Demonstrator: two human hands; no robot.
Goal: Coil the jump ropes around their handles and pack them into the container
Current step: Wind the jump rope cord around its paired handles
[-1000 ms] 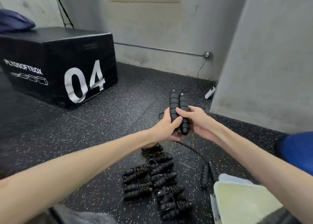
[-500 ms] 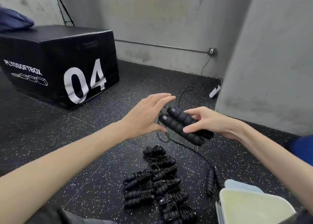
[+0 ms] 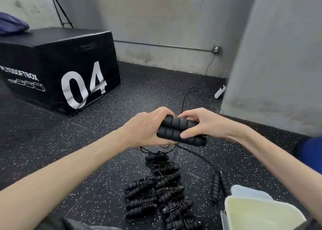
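Head view, my left hand: my left hand (image 3: 148,127) curls round the near ends of the pair of black ribbed foam handles (image 3: 180,131), fingers wrapped under, thumb side on top.
Head view, my right hand: my right hand (image 3: 202,125) pinches the same pair from the other side, thumb pressed on the lower handle, fingers curled over the top one.
Where the handles are: side by side, lying almost level, lifted above the black speckled rubber floor (image 3: 104,168).
The rope: a thin black cord (image 3: 184,99) trails loose from the handles to the floor beyond and below my hands; not yet wound.
How it should handle: I judge the foam light, soft and grippy, the cord thin and springy, likely to unwind if let slack.
Where to hold: clamp both handles together in one hand at one end, leaving the middle bare for the wraps.
Coiled bundles: a heap of finished black rope bundles (image 3: 162,193) lies on the floor near me.
Another rope: one unwound pair of handles (image 3: 219,184) lies just beside the container.
Container: a pale yellow-white plastic tub (image 3: 257,212) at lower right; no rope shows inside it.
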